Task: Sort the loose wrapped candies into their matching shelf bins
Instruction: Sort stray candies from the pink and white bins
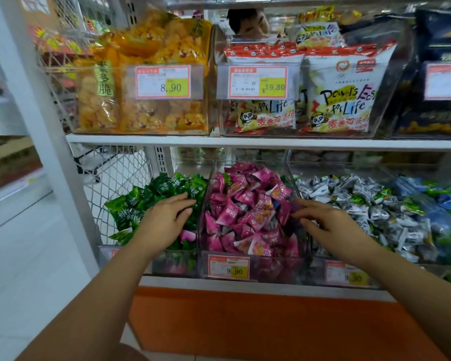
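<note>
- The left hand lay open, fingers straight and close together, palm down on the green candies in the bin just left of the pink bin.
- The right hand was open too, fingers spread and slightly bent, holding nothing I could see; it hovered at the pink bin's right wall, fingertips reaching in over that bin's edge.
- The pink candies were heaped high inside the pink bin, between the two hands.
- A stray pink candy sat among the green ones just left of the pink bin, close under the left hand's fingers.
- More pink wrappers showed through the front wall low in that left bin.
- Right of the pink bin, silver-and-white candies filled the next bin, with a few green-marked wrappers mixed in and blue packets farther right.
- A price tag reading 9.90 was stuck to the pink bin's front.
- On the shelf above the pink bin stood clear bins of yellow snack bags and white-and-red snack bags.
</note>
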